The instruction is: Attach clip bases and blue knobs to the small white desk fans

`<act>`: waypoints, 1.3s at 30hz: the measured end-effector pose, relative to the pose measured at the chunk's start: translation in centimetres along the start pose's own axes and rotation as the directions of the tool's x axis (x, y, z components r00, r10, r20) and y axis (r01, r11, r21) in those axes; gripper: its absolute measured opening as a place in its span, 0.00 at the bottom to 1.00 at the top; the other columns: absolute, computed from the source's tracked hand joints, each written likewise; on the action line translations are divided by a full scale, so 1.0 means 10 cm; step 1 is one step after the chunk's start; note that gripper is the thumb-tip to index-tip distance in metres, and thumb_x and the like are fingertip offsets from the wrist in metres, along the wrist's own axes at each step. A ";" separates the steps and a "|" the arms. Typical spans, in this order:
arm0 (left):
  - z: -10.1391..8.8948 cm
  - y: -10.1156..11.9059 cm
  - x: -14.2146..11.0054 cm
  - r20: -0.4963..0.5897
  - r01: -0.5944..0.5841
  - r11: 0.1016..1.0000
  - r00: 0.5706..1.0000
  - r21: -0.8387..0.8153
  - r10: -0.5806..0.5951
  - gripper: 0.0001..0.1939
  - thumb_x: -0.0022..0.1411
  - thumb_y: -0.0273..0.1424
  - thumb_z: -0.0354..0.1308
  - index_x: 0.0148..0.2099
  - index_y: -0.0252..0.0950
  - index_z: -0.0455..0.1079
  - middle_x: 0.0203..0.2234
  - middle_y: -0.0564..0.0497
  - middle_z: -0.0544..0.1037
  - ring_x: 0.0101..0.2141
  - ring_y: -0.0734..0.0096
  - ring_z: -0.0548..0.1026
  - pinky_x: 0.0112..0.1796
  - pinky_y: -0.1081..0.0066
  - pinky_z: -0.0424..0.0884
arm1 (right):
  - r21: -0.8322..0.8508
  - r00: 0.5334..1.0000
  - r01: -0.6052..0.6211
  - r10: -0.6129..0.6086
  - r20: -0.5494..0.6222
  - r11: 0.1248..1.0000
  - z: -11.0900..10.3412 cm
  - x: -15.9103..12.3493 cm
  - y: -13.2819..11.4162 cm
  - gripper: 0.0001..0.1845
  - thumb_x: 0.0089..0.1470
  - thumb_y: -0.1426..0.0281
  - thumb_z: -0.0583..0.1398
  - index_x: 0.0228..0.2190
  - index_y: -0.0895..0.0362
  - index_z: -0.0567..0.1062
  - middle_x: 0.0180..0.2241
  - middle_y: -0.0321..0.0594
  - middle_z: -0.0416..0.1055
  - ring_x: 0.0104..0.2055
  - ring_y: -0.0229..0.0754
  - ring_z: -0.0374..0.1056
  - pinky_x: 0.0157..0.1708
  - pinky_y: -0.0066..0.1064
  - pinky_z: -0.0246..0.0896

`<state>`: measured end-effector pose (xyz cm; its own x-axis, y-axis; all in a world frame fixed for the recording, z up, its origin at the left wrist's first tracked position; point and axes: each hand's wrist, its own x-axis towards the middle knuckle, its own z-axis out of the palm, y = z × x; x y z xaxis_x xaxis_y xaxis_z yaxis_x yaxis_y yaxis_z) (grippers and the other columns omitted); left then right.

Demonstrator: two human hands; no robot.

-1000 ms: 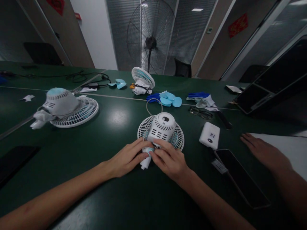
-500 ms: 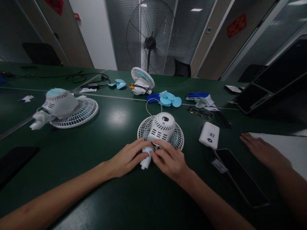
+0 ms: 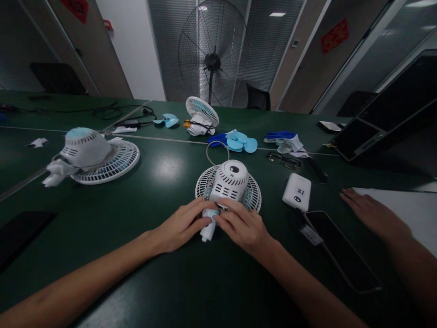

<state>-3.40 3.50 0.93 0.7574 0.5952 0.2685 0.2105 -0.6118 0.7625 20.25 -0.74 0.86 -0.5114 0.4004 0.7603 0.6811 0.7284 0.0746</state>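
A small white electric fan (image 3: pixel 231 176) lies face down on the green table, its round grille beneath and its slotted motor housing on top. At its near side a white joint piece (image 3: pixel 207 231) with a light blue knob sticks out toward me. My left hand (image 3: pixel 186 224) closes on this joint piece from the left, thumb and fingers around it. From the right, my right hand (image 3: pixel 243 226) has its fingers bent against the same piece, thumb at the blue knob. Small parts between the fingertips are hidden.
Another white fan (image 3: pixel 83 152) lies to the left, and a third fan (image 3: pixel 201 116) stands farther back. Blue fan blades (image 3: pixel 241 141), glasses (image 3: pixel 284 160), a power bank (image 3: pixel 297 191) and a phone (image 3: pixel 343 250) are around. Another person's hand (image 3: pixel 377 214) rests at right.
The camera view has shifted very slightly. Both hands stay at the same place on the fan's joint piece, with no clear movement of the fan.
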 end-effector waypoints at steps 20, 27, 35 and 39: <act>-0.02 -0.01 -0.01 -0.014 -0.010 0.999 1.000 -0.040 0.009 0.15 0.79 0.36 0.48 0.63 0.41 0.65 0.52 0.45 0.74 0.51 0.59 0.74 0.53 0.59 0.71 | 0.166 0.994 -0.063 0.047 0.100 0.984 -0.07 -0.02 0.02 0.11 0.68 0.74 0.59 0.51 0.60 0.74 0.58 0.51 0.74 0.57 0.44 0.75 0.42 0.29 0.80; -0.02 -0.03 -0.02 -0.012 -0.023 1.000 1.000 -0.017 0.023 0.16 0.79 0.36 0.48 0.65 0.42 0.63 0.55 0.43 0.73 0.53 0.57 0.73 0.54 0.57 0.72 | 0.165 0.998 -0.035 0.024 0.065 0.986 -0.04 -0.06 0.06 0.12 0.68 0.75 0.61 0.51 0.59 0.75 0.57 0.49 0.75 0.56 0.42 0.75 0.43 0.27 0.80; -0.02 -0.02 -0.01 -0.009 -0.002 0.999 1.000 -0.035 0.002 0.15 0.79 0.37 0.48 0.62 0.42 0.65 0.51 0.44 0.73 0.49 0.58 0.74 0.51 0.59 0.71 | 0.154 0.989 -0.144 0.140 0.042 0.978 0.00 -0.02 -0.08 0.05 0.66 0.73 0.62 0.44 0.58 0.75 0.55 0.50 0.76 0.53 0.45 0.76 0.38 0.30 0.81; -0.03 -0.03 -0.01 -0.005 -0.005 0.999 1.000 -0.049 0.004 0.15 0.79 0.36 0.47 0.63 0.41 0.64 0.51 0.44 0.73 0.50 0.58 0.73 0.51 0.59 0.71 | 0.250 0.993 -0.077 0.053 0.103 0.965 -0.08 -0.06 0.04 0.19 0.68 0.76 0.58 0.59 0.60 0.70 0.59 0.51 0.72 0.60 0.46 0.72 0.49 0.34 0.80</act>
<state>-3.74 3.75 0.85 0.7554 0.5949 0.2745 0.1765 -0.5882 0.7892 21.24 -1.10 0.95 -0.5261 0.4933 0.6927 0.5660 0.8111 -0.1477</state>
